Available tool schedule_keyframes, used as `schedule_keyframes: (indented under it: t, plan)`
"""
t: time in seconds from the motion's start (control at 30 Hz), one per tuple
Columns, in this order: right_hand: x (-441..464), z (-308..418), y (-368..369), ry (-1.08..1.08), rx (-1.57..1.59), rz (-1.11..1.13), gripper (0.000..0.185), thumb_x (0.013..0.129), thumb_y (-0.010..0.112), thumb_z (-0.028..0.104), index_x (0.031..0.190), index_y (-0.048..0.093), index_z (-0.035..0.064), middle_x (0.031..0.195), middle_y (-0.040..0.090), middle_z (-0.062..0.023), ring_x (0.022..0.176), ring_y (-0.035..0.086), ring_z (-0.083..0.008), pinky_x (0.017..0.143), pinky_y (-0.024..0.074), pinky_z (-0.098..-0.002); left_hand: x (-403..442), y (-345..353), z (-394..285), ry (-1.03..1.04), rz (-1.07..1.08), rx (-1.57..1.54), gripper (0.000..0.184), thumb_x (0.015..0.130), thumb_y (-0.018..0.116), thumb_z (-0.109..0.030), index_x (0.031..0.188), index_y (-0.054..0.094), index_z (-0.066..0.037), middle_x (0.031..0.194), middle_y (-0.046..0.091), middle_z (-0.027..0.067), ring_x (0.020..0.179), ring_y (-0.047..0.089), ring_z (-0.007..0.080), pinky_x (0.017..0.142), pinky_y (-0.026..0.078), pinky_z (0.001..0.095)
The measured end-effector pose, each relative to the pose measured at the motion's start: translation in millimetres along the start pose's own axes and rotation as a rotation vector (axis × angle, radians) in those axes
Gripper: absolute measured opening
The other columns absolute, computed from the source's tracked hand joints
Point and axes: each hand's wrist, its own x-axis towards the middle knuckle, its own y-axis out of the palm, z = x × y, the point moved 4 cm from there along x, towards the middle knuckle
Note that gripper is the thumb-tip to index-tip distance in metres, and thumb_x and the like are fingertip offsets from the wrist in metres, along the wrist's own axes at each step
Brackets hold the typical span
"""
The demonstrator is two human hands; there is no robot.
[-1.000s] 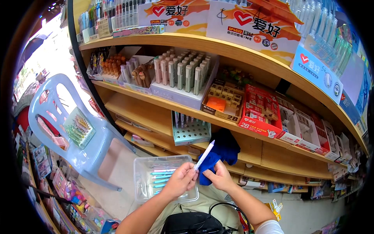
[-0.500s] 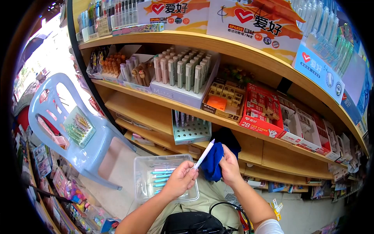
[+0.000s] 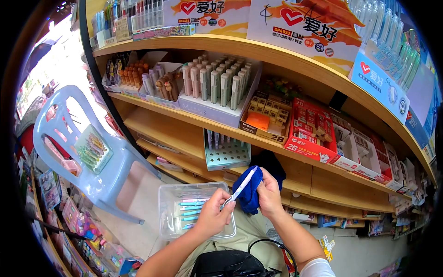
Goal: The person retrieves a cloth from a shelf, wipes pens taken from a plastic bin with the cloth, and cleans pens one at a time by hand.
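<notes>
Left hand point(image 3: 213, 214) pinches the white pen point(image 3: 243, 183) by its lower end. Pen sits between both hands, tilted up-right, upper part overlapping the blue cloth point(image 3: 249, 200); can't tell if touching. Right hand point(image 3: 270, 197) grips the bunched cloth.

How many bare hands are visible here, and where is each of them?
2. The left hand holds a pen near the clear tub; the right hand holds a blue cloth at the pen's upper end. I see no other hands.
</notes>
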Motion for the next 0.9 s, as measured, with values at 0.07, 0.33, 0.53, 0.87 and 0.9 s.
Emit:
schedule_keyframes:
  t: [0.07,0.33,0.53,0.87,0.9]
  plan:
    - [-0.1,-3.2,-0.6,0.021,0.020,-0.002,0.021,0.089,0.049,0.020,0.101,0.052,0.0028,0.088,0.057,-0.0010,0.075,0.053,-0.0067,0.067,0.0452,-0.0211,0.1,-1.4,3.0,0.039,-0.042,0.107,0.010,0.086,0.050,-0.009,0.085,0.042,-0.002,0.068,0.051,0.0079,0.049,0.049,0.0136,0.045,0.038,0.0263]
    - [-4.8,-14.4,4.3,0.037,0.017,0.000,0.021,0.089,0.049,0.021,0.097,0.051,0.0014,0.087,0.058,-0.0026,0.077,0.055,-0.0081,0.070,0.0451,-0.0209,-7.5,1.4,-15.2,0.458,-0.191,0.663,0.010,0.079,0.053,-0.004,0.083,0.044,-0.001,0.073,0.047,0.0184,0.065,0.048,0.0392,0.054,0.039,0.0403]
    - [-8.2,-15.7,5.6,0.048,-0.061,-0.007,0.018,0.089,0.048,0.016,0.099,0.051,0.0010,0.088,0.057,-0.0018,0.079,0.052,-0.0071,0.072,0.0436,-0.0208,-9.7,5.5,-14.9,0.542,-0.220,0.799,0.011,0.077,0.053,-0.002,0.083,0.044,-0.002,0.077,0.044,0.0155,0.064,0.049,0.0373,0.051,0.040,0.0425]
    - [-13.1,-19.3,7.1,0.040,-0.153,0.008,0.018,0.089,0.046,0.010,0.103,0.049,0.0001,0.091,0.053,-0.0014,0.085,0.048,-0.0073,0.077,0.0397,-0.0222,-13.3,10.5,-18.6,0.545,-0.263,0.800,0.012,0.074,0.054,0.002,0.078,0.042,-0.001,0.072,0.042,0.0167,0.062,0.046,0.0383,0.051,0.037,0.0428]
    - [-13.6,-19.9,7.5,0.047,-0.147,0.006,0.018,0.089,0.046,0.010,0.104,0.048,0.0002,0.091,0.053,-0.0014,0.085,0.048,-0.0073,0.077,0.0394,-0.0222,-13.4,10.7,-18.2,0.540,-0.263,0.806,0.012,0.074,0.053,0.002,0.078,0.042,-0.001,0.072,0.042,0.0168,0.062,0.046,0.0383,0.051,0.037,0.0428]
